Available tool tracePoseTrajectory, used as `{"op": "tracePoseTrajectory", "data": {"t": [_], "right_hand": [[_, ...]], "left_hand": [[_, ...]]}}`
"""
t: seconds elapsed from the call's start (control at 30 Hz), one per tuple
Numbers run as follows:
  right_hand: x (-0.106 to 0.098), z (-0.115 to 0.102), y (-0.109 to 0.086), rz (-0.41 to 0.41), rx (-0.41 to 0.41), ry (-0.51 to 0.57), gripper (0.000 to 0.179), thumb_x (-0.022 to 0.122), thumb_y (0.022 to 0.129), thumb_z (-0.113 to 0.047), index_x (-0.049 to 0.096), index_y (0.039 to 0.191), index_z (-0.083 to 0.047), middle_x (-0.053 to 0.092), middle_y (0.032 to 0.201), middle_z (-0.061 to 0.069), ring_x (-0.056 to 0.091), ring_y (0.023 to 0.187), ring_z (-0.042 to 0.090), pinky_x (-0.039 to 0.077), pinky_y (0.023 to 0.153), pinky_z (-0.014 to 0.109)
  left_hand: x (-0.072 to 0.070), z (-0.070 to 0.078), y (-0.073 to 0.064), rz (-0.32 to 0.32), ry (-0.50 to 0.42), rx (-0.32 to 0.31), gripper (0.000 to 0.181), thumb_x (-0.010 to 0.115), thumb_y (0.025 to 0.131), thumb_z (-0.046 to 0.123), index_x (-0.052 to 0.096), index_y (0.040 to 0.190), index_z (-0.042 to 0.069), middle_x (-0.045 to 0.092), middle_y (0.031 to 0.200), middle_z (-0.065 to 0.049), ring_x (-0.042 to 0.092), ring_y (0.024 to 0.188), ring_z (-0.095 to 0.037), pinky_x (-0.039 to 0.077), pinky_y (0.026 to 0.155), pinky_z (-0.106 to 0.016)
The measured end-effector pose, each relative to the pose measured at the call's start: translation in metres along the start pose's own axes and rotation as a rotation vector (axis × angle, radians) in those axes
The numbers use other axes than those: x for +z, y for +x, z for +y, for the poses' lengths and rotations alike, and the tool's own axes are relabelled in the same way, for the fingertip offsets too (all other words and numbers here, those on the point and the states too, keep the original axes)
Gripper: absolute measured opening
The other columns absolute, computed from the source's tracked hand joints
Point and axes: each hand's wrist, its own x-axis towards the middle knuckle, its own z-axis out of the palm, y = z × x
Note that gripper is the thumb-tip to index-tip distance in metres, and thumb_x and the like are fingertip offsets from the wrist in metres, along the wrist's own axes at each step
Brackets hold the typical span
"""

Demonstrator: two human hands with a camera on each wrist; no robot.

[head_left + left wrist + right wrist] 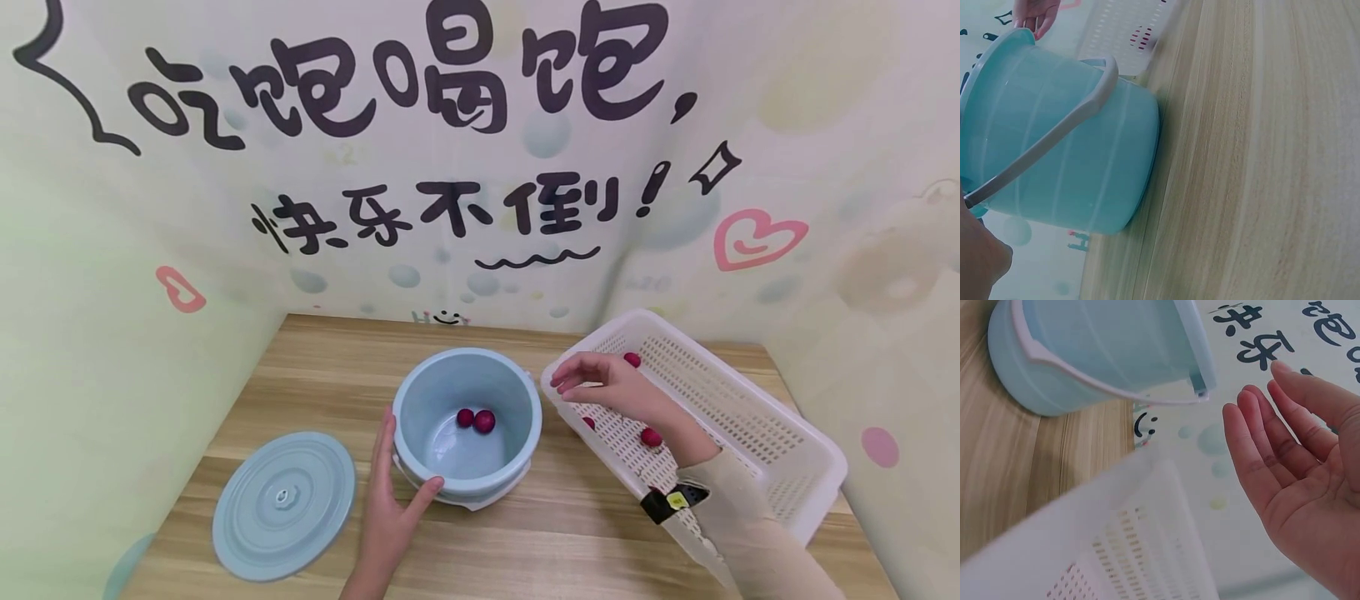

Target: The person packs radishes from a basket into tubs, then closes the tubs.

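Wooden tabletop point(577, 533): blue bucket point(491, 482) between hands point(390, 504) point(613, 389) (left touching it, right apart).

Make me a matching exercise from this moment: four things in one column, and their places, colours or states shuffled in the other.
Things
1. lid
2. bucket
3. basket
4. right hand

Descriptions
A. white, with perforated sides
B. raised, holding nothing
C. left of the bucket in the head view, apart from it
D. uncovered, with two red balls inside

Pairs: 1-C, 2-D, 3-A, 4-B
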Motion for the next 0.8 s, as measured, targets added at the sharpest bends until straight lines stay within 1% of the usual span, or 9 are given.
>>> {"op": "tracePoseTrajectory", "data": {"t": [0.07, 0.13, 0.27, 0.37, 0.43, 0.57, 0.63, 0.8], "right_hand": [[-0.004, 0.006, -0.003, 0.021, -0.006, -0.019, 0.028, 0.071, 0.09, -0.007, 0.065, 0.116, 0.003, 0.068, 0.111, 0.029, 0.069, 0.096, 0.007, 0.058, 0.084, 0.017], [-0.008, 0.011, -0.005, 0.04, -0.019, -0.04, 0.027, 0.071, 0.09, -0.006, 0.066, 0.115, 0.003, 0.071, 0.107, 0.022, 0.069, 0.094, 0.005, 0.057, 0.083, 0.017], [-0.017, 0.022, -0.011, 0.067, -0.046, -0.066, 0.024, 0.071, 0.09, -0.006, 0.067, 0.112, 0.004, 0.074, 0.1, 0.001, 0.071, 0.093, 0.011, 0.059, 0.08, 0.018], [-0.024, 0.029, -0.015, 0.073, -0.027, -0.069, 0.023, 0.07, 0.091, -0.006, 0.067, 0.112, 0.002, 0.072, 0.099, -0.009, 0.07, 0.094, 0.012, 0.059, 0.076, 0.02], [-0.028, 0.034, -0.018, 0.08, -0.003, -0.071, 0.023, 0.07, 0.091, -0.008, 0.067, 0.112, 0.001, 0.071, 0.1, -0.01, 0.069, 0.094, 0.009, 0.059, 0.074, 0.022], [-0.033, 0.042, -0.022, 0.077, 0.036, -0.079, 0.025, 0.069, 0.092, -0.01, 0.066, 0.114, 0.002, 0.07, 0.105, 0.001, 0.067, 0.094, 0.004, 0.059, 0.074, 0.024], [-0.035, 0.046, -0.023, 0.065, 0.045, -0.066, 0.026, 0.069, 0.092, -0.009, 0.065, 0.115, 0.004, 0.069, 0.107, 0.008, 0.067, 0.095, 0.005, 0.06, 0.076, 0.024], [-0.038, 0.059, -0.024, 0.044, 0.081, -0.028, 0.027, 0.068, 0.092, -0.006, 0.064, 0.115, 0.007, 0.068, 0.107, 0.015, 0.067, 0.095, 0.009, 0.061, 0.08, 0.025]], "left_hand": [[0.0, 0.0, 0.0, -0.001, 0.003, -0.003, 0.099, 0.081, 0.083, 0.016, 0.02, 0.16, 0.028, 0.018, 0.167, 0.008, 0.015, 0.153, -0.002, 0.016, 0.116, -0.003], [0.0, -0.001, 0.0, -0.002, 0.0, -0.005, 0.099, 0.081, 0.083, 0.016, 0.02, 0.16, 0.028, 0.017, 0.167, 0.008, 0.015, 0.153, -0.002, 0.016, 0.117, -0.003], [0.0, -0.001, 0.0, -0.001, -0.002, -0.005, 0.099, 0.081, 0.083, 0.015, 0.02, 0.16, 0.027, 0.017, 0.167, 0.008, 0.015, 0.153, -0.002, 0.015, 0.117, -0.003], [0.0, 0.0, 0.0, -0.002, -0.005, -0.007, 0.099, 0.081, 0.083, 0.015, 0.02, 0.16, 0.027, 0.017, 0.168, 0.008, 0.015, 0.153, -0.002, 0.015, 0.117, -0.003], [0.0, 0.0, 0.0, -0.004, -0.01, -0.006, 0.099, 0.081, 0.083, 0.015, 0.02, 0.16, 0.026, 0.017, 0.168, 0.008, 0.015, 0.153, -0.002, 0.015, 0.117, -0.004], [0.001, -0.001, 0.001, -0.002, -0.024, 0.007, 0.099, 0.081, 0.082, 0.013, 0.021, 0.16, 0.025, 0.017, 0.168, 0.007, 0.015, 0.153, -0.002, 0.015, 0.118, -0.004], [0.001, -0.001, 0.0, 0.0, -0.031, 0.018, 0.099, 0.081, 0.082, 0.011, 0.021, 0.16, 0.024, 0.017, 0.168, 0.006, 0.015, 0.153, -0.003, 0.015, 0.118, -0.005], [0.001, -0.001, 0.0, 0.002, -0.034, 0.024, 0.099, 0.081, 0.082, 0.011, 0.022, 0.16, 0.024, 0.018, 0.168, 0.007, 0.015, 0.154, -0.004, 0.015, 0.118, -0.005]]}}
